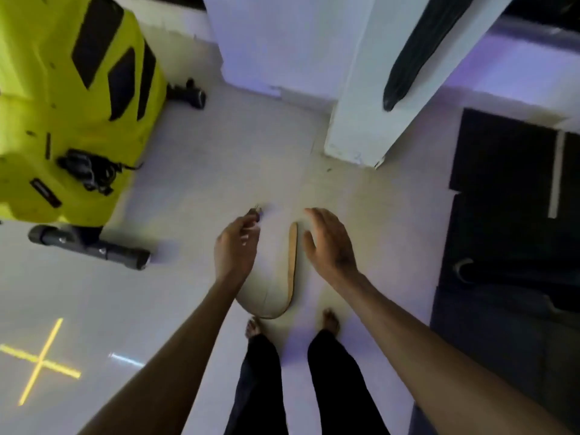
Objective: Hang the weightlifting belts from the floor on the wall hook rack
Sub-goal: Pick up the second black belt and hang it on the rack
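Note:
A tan leather weightlifting belt (pixel 293 262) stands on its edge on the pale floor, bent into a U just ahead of my bare feet. My left hand (pixel 235 249) is closed around its dark buckle end (pixel 255 211); the view is blurred there. My right hand (pixel 329 246) hovers open, fingers spread, just right of the belt's free end without touching it. A black belt (pixel 405 58) hangs down the side of a white pillar (pixel 354 133) ahead on the right. The hook rack itself is out of view.
A large yellow machine (pixel 62 98) fills the left, with black cylindrical feet (pixel 91 248) sticking out on the floor. A black mat (pixel 508 189) lies to the right. A yellow cross (pixel 40 359) marks the floor at lower left.

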